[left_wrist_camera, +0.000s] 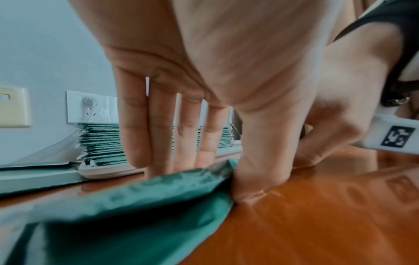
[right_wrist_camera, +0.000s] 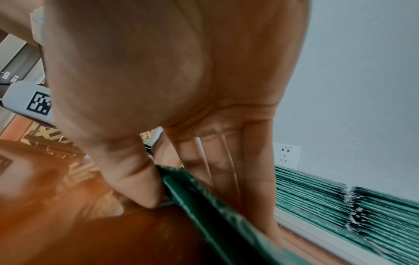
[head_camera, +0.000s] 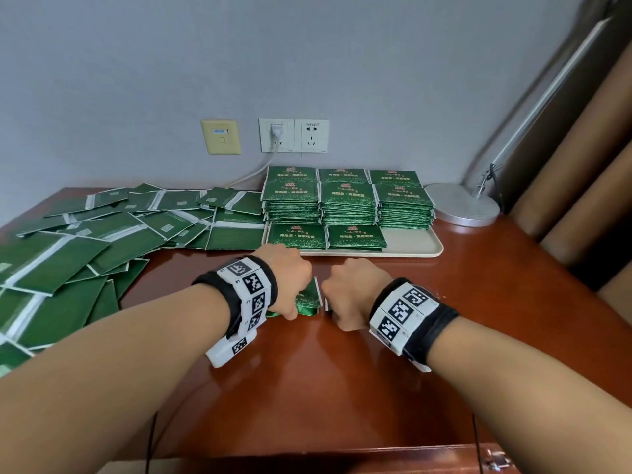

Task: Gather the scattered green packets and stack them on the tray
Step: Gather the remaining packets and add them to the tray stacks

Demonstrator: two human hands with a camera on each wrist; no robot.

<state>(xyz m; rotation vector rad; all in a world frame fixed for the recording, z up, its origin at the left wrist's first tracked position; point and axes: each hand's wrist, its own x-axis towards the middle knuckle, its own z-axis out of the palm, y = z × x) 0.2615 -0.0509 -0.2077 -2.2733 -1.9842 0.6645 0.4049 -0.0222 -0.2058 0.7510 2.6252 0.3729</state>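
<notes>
A thin bundle of green packets [head_camera: 309, 299] stands on edge on the brown table, held between both hands. My left hand [head_camera: 289, 285] pinches its left end, thumb [left_wrist_camera: 254, 161] in front and fingers [left_wrist_camera: 158, 134] behind the packets [left_wrist_camera: 136, 206]. My right hand [head_camera: 345, 295] pinches the right end, thumb [right_wrist_camera: 136, 179] on the near side, fingers [right_wrist_camera: 238, 170] on the far side of the packets [right_wrist_camera: 215, 211]. The cream tray [head_camera: 413, 246] lies just beyond, carrying tall packet stacks [head_camera: 347, 203] and two low ones in front. Several scattered packets [head_camera: 102, 234] cover the table's left.
A round silver lamp base [head_camera: 468, 205] sits right of the tray, its arm rising along brown curtains [head_camera: 581, 165]. Wall sockets [head_camera: 294, 135] with a plugged white cable are behind the tray. Bare wood lies between me and the hands.
</notes>
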